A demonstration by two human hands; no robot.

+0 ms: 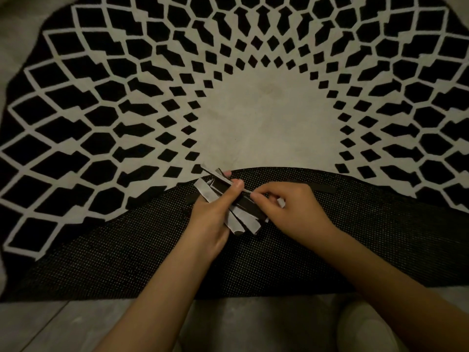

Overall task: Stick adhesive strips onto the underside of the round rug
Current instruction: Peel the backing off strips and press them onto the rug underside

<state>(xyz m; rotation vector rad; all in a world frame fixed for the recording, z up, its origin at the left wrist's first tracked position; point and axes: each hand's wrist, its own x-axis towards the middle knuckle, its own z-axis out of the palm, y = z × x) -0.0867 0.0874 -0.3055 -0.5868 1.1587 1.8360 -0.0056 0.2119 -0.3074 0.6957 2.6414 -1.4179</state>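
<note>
The round rug [266, 118] lies on the floor, black and pale in a radial diamond pattern. Its near edge is folded over, showing the dark dotted underside [330, 237]. My left hand [215, 212] holds a fanned bundle of adhesive strips [241, 222], grey on one face and black on the other. My right hand [291, 209] pinches one strip of that bundle between thumb and forefinger. Black strips lie stuck on the underside near the fold, one at the right [324, 190] and a short end showing at the left [191, 198].
Grey floor boards [228, 323] run along the near side of the rug. A pale rounded shape [365, 326], possibly my knee, sits at the bottom right. The scene is dimly lit.
</note>
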